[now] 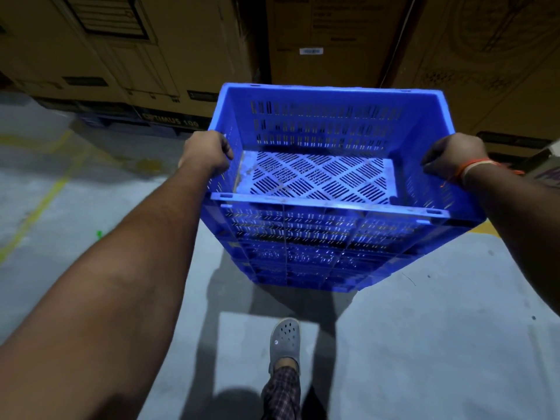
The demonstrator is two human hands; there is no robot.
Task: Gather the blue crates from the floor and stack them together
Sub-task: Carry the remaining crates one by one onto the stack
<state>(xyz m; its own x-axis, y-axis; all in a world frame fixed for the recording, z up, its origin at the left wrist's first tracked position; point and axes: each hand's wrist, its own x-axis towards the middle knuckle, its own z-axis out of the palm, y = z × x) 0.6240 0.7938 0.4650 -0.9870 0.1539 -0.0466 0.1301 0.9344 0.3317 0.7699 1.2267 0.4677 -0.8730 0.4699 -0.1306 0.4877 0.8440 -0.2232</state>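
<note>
- Head view: a blue crate (330, 153) is held up in front of the person, its open top turned toward the camera and its slotted floor visible inside.
- The left rim of the crate is gripped by the left hand (206, 153), whose fingers are curled over the edge into the crate.
- The right rim is gripped by the right hand (451, 156), fingers likewise curled over the edge; an orange thread band (463, 171) is worn at that wrist.
- Further blue crates (318, 256) are seen directly beneath the held one, forming a stack that stands on the grey floor (424, 344); whether the top crate is fully seated cannot be told.
- Brown cardboard boxes (121, 56) are ranged behind the stack.
- A grey perforated clog (285, 341) is planted on the floor just short of the stack.
</note>
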